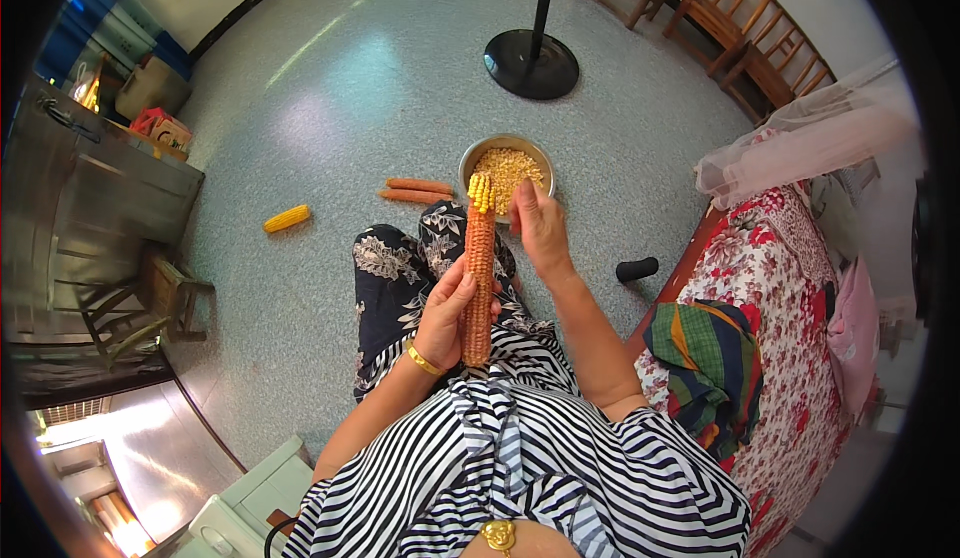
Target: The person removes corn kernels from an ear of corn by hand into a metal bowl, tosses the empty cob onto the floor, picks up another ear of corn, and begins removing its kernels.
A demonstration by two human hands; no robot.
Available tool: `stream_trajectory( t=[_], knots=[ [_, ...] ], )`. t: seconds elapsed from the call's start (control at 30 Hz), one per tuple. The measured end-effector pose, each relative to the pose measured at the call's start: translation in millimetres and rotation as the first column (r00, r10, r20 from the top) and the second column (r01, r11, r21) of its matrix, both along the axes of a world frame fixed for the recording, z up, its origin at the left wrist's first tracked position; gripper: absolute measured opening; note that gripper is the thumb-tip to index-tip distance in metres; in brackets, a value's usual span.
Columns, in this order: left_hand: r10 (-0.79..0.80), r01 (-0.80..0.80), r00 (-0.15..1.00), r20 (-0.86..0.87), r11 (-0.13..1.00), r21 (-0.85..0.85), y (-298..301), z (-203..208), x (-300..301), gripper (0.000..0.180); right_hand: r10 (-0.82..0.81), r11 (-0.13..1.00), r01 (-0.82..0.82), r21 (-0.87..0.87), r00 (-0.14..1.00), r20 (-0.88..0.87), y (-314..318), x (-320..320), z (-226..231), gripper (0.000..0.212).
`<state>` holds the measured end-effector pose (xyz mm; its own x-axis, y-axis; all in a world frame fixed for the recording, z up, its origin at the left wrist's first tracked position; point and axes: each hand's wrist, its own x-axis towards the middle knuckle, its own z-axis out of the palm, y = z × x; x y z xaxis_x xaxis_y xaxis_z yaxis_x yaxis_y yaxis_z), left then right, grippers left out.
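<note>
My left hand (446, 318) is wrapped round a long corn cob (480, 278), which stands upright over my lap. Most of the cob is bare and reddish-brown; yellow kernels cling only to its far end. Just right of that end is my right hand (543, 230), with its thumb raised and its fingers curled, apart from the cob. Whether it holds kernels is hidden. Beyond both hands a round metal basin (466, 158) sits on the floor, holding loose yellow kernels (510, 165). The cob's tip overlaps the basin's near left edge in view.
Left of the basin lie stripped cobs (418, 196), and farther left an ear of corn (287, 219) with its kernels on. A black stand base (531, 64) is ahead. At right are a black cylindrical object (637, 270) and a floral-covered bed (790, 328); wooden chairs (715, 18) stand far right.
</note>
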<state>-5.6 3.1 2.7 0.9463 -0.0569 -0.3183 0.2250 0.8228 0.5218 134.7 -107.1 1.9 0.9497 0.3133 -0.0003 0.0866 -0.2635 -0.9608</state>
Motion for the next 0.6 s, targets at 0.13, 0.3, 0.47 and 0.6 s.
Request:
stream_trajectory(
  t=[0.13, 0.3, 0.47, 0.6],
  knots=[
    [0.01, -0.009, 1.0, -0.008, 0.996, 0.086, -5, 4, 1, 0.042, 0.032, 0.999, -0.032, -0.007, 0.997, 0.07, 9, -13, 6, 0.067],
    [-0.001, 0.001, 1.0, -0.011, 0.999, 0.049, -4, 1, -1, 0.049, 0.039, 0.998, -0.045, 0.046, 0.992, 0.124, 15, -18, 12, 0.064],
    [-0.036, 0.036, 0.999, 0.004, 0.999, 0.037, -3, 6, -2, 0.046, 0.043, 0.992, -0.056, 0.11, 0.993, 0.113, 15, -22, 19, 0.053],
    [-0.052, 0.051, 0.999, 0.014, 0.998, 0.034, -3, 9, -2, 0.043, 0.017, 0.996, -0.03, 0.08, 0.988, 0.152, 14, -25, 19, 0.045]
  ],
)
